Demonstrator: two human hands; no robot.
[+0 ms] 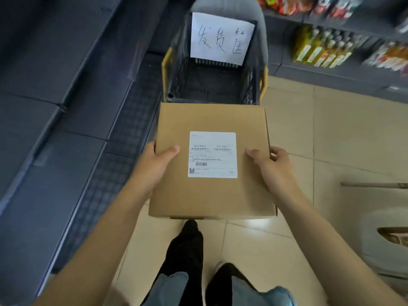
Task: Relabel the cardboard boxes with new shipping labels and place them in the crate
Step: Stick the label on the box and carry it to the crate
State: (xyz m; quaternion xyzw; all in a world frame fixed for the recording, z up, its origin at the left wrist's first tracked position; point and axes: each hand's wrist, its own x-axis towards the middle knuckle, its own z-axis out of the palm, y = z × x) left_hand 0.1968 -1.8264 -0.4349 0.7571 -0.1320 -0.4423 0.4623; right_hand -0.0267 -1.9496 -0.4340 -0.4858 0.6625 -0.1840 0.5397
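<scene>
Both bare forearms reach forward from the bottom of the view, above dark shoes (189,244) on the pale tiled floor (293,129). Left hand (154,166) grips the left edge of a flat cardboard box (212,120), thumb lying on the top face and fingers curled underneath. Right hand (271,166) grips the right edge the same way, thumb on top. Held level in the air between them, the box carries a white shipping label (213,154) near the middle of its lid, with printed text, a barcode and a QR code. Just beyond the box's far edge stands a dark mesh crate (174,85) with yellow handles, a white handwritten paper sign (221,38) fixed to its far wall. Grey shelving runs along the left; on the right, shelves (331,69) hold bottles (320,49) and packets, blurred.
</scene>
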